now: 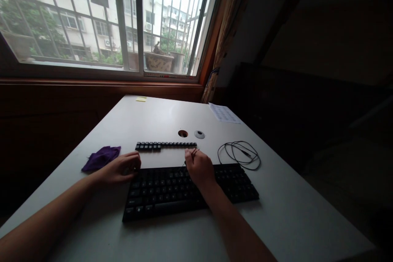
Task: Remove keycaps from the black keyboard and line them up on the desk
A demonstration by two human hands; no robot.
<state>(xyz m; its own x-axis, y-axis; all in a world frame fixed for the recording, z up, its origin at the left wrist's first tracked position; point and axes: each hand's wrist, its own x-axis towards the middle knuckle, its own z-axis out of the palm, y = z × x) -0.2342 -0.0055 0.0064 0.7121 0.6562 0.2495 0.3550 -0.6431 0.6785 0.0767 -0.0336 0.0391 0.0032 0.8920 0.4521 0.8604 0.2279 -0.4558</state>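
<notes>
A black keyboard [172, 204] lies slightly askew on the white table. My left hand [124, 167] rests at its upper left corner, fingers curled and gripping the edge. Above the keyboard's top rows, my right hand [201, 168] is closed in a pinch around a thin wire tool [184, 164], which looks like a keycap puller. Most of that tool is hidden by the fingers. Behind the keyboard, loose black keycaps [166, 144] are lined up in a long row, with a shorter second row at the left.
A purple cloth [102, 158] lies left of my left hand. At the right is a coiled black cable [239, 153]. Farther back are a round cable hole [183, 134], its grey cover [199, 134], printed paper [225, 113] and a yellow sticky note [141, 99]. A barred window stands beyond.
</notes>
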